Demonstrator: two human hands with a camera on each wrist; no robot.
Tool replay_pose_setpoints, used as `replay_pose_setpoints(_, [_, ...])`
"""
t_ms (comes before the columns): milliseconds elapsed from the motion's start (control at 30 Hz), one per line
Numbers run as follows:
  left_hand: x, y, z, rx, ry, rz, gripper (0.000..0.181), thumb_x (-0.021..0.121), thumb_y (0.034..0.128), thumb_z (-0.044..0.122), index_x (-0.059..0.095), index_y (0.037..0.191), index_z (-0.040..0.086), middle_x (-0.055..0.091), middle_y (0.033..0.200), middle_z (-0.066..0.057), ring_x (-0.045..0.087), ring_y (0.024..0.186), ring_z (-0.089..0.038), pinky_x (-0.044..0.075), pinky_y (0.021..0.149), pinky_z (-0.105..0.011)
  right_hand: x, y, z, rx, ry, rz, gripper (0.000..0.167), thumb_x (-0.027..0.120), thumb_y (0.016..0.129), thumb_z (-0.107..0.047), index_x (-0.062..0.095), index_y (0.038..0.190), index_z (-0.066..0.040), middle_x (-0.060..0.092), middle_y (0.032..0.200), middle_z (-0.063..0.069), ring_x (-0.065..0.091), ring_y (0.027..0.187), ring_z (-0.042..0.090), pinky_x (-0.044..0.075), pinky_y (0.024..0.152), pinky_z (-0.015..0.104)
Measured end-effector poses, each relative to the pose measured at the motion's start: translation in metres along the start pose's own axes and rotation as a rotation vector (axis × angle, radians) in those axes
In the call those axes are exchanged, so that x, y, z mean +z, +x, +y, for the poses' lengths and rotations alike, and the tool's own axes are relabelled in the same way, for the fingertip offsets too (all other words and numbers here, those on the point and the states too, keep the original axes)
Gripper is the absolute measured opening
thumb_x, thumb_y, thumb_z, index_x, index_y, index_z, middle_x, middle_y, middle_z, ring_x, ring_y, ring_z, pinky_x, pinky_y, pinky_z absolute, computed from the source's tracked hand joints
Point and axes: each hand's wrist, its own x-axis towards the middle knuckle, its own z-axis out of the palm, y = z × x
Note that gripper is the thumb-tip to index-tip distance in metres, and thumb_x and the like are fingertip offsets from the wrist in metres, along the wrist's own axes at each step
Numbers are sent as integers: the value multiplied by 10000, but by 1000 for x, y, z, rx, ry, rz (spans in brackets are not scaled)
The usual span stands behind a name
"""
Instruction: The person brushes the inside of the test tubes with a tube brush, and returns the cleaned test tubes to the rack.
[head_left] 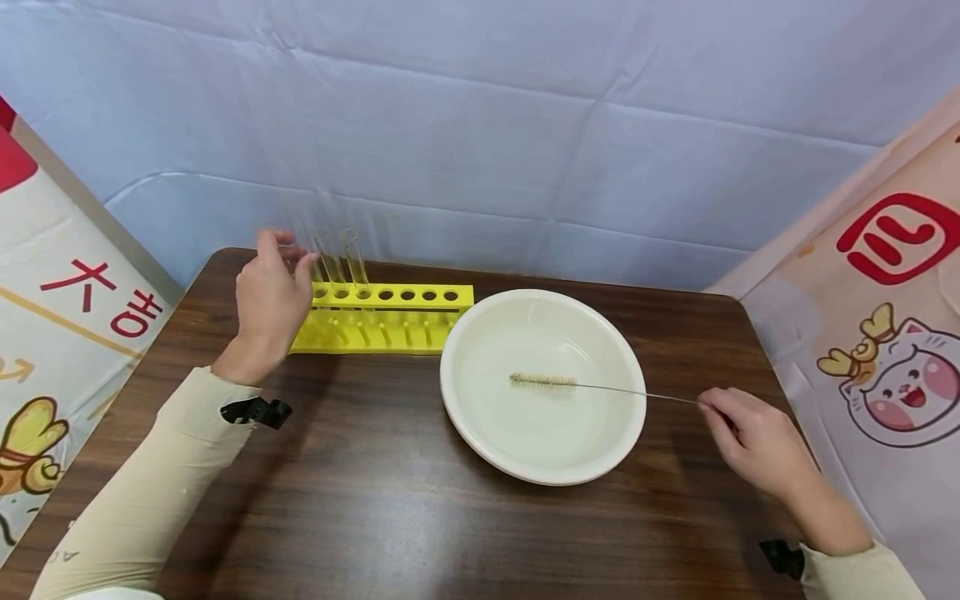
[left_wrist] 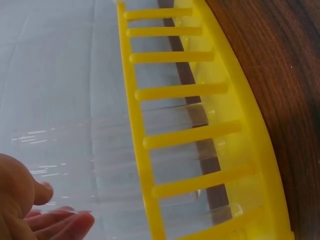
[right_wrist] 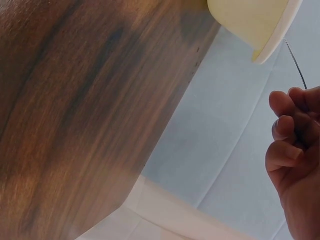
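Observation:
My right hand (head_left: 761,442) pinches the wire end of a test tube brush (head_left: 543,380). Its pale bristles lie over the inside of a round white basin (head_left: 480,442), while the wire crosses the right rim. Several clear glass test tubes (head_left: 355,258) stand upright at the left end of a yellow test tube rack (head_left: 427,340). My left hand (head_left: 270,292) is beside the tops of the leftmost tubes, thumb and fingers apart. In the left wrist view its fingertips (left_wrist: 80,225) are near the glass; whether they touch it is unclear.
The rack's right-hand holes hold no tubes, and its right end nearly meets the basin. Everything stands on a dark wooden table (head_left: 390,500). A pale cloth backdrop (head_left: 480,150) rises behind, with printed sheets (head_left: 892,333) at both sides.

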Motion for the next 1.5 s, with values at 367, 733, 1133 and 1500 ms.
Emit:
replay_pose_setpoints(367, [7,-8,-5,-69,104,-95,357,599,1044,213,500,1217,-83,706,971,-286,649,657,-438,512,616,-586,0,0,-2,9,-5,-13,171,696,822,44,695,909,-103,631,789,-29,505,631,56,419,568,267])
replay_pose_setpoints(733, [6,-10,-4,-75,228,-120,366,612,1038,266,526,1112,-82,617,701,-254,577,513,-405,480,496,-548,1,0,0,-8,25,-10,115,655,892,-21,686,892,-131,573,743,-75,424,600,4,366,523,230])
replay_pose_setpoints(1133, [3,-13,-18,6,274,-114,394,634,1020,360,532,868,10,499,552,-136,462,411,-304,377,398,-441,2,0,0,2,15,-21,150,678,863,-2,685,891,-149,593,762,-74,438,609,7,374,531,235])
replay_pose_setpoints(1500, [-8,-15,-35,84,190,73,369,622,1000,332,536,834,14,517,622,-146,463,484,-337,371,461,-479,2,0,0,2,13,-17,160,679,850,-2,684,885,-158,589,762,-79,446,603,22,378,533,244])
